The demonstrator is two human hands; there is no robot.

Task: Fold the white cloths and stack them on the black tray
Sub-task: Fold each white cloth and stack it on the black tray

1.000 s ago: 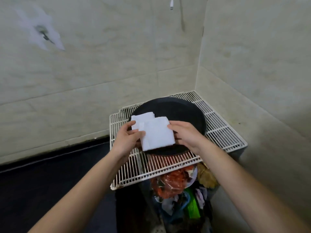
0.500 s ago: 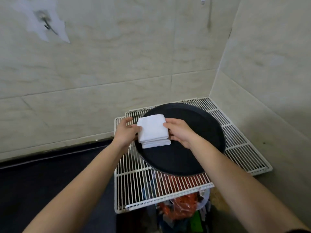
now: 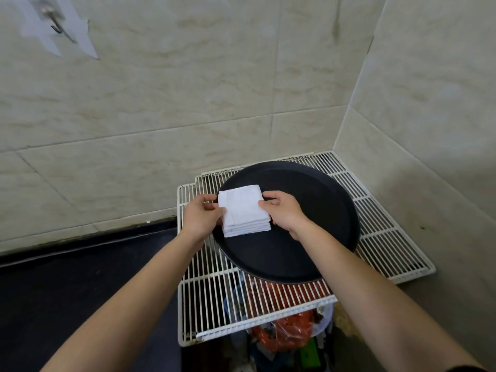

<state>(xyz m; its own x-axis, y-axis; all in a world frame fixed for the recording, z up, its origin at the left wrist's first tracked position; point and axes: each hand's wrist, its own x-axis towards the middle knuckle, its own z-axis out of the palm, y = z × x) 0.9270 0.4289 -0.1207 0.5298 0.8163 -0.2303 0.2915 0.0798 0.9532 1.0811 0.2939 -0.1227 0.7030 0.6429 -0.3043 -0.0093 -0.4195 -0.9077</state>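
The left hand and right hand clasp a stack of folded cloths from either side, the left pinching its left edge, the right curled round its right edge with fingertips on top. The stack is at the left part of the round black tray; whether its underside rests fully on the tray cannot be told. The tray sits on a white wire rack pushed into a corner of pale tiled wall. A metal hook is stuck high on the wall at the left, and a dark surface runs along the wall's foot. Below the rack, seen through its bars, lie red bags and other crumpled stuff, too jumbled to make out. How many cloths the stack holds is unclear. Both forearms run off the bottom edge.
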